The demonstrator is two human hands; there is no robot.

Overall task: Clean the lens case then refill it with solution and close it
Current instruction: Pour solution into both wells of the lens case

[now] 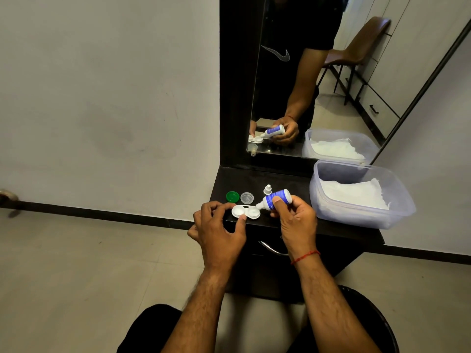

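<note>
A white two-well lens case point(245, 211) lies open on the dark shelf point(257, 182), and my left hand point(219, 225) pinches its left end between thumb and forefinger. My right hand point(293, 216) grips a small blue-and-white solution bottle point(276, 198), tilted with its nozzle down over the case's right well. Behind the case lie a green lid point(232, 196) and a clear lid point(246, 197). The bottle's white cap point(267, 189) stands upright just behind the bottle.
A translucent plastic tub point(397, 197) holding white tissue sits on the shelf's right side, close to my right hand. A mirror point(305, 72) rises behind the shelf. A drawer with a metal handle point(271, 248) is below the shelf edge.
</note>
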